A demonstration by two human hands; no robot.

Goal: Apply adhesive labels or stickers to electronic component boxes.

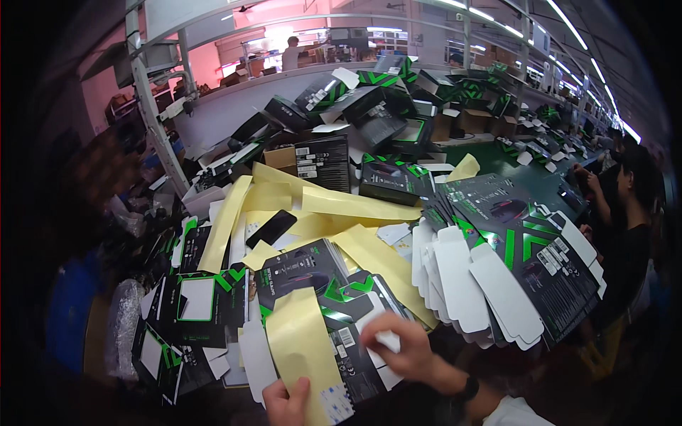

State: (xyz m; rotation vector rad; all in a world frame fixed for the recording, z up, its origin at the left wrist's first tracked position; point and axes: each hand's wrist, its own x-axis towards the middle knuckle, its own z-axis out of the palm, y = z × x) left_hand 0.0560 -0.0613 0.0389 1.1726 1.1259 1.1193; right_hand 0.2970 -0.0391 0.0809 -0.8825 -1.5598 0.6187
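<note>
My left hand grips the lower part of a yellow backing-paper strip between thumb and fingers. Small blue-and-white stickers sit at the strip's near end. The strip lies across a stack of flat black-and-green printed cartons with white flaps. Over the right side of the top carton, my right hand is closed, thumb and fingertips pinched together. Whatever it may hold is too small to make out. A dark band circles the right wrist.
More yellow strips and a black phone lie beyond the cartons. To the right fans a thick stack of flat cartons. Folded boxes pile up at the back. Bubble wrap stands at left; a person is at right.
</note>
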